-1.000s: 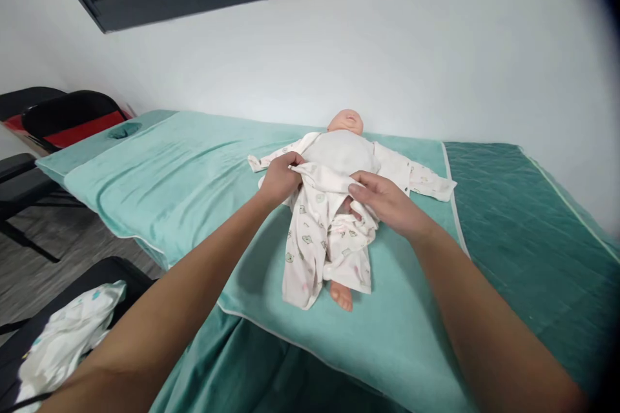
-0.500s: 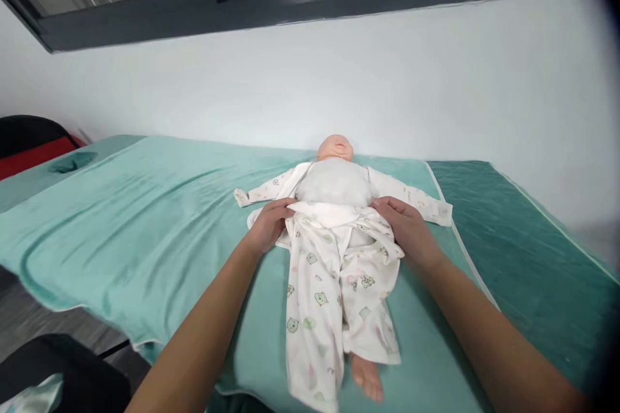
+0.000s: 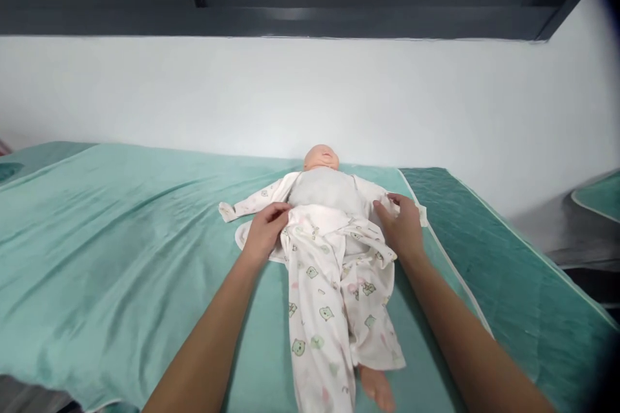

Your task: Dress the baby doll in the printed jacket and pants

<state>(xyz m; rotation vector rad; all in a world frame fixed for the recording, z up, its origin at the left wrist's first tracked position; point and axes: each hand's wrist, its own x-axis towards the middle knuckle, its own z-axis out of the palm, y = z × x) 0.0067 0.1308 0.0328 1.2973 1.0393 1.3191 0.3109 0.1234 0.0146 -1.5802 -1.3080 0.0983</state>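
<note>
A baby doll (image 3: 323, 188) lies on its back, head toward the wall, its torso pale grey. It wears an opened white jacket with printed sleeves (image 3: 264, 199), spread out to both sides. White trousers (image 3: 322, 290) with green animal prints cover its legs, and one bare foot (image 3: 376, 388) pokes out of the right leg. At the left end of the waistband, my left hand (image 3: 265, 230) has its fingers closed on the trousers' edge. My right hand (image 3: 404, 224) is open beside the doll's waist, thumb and fingers apart, over the jacket's right sleeve.
A light green sheet (image 3: 145, 239) with wrinkles covers the bed under the doll. Darker green cloth (image 3: 504, 258) lies to the right past a white seam. Behind stands a white wall (image 3: 242, 90) below a dark window frame (image 3: 300, 13) with metal bars outside.
My right hand has let go of the waistband and shifted outward to the right, its fingers parting. My left hand stays at the waistband. The camera view has turned right and levelled.
</note>
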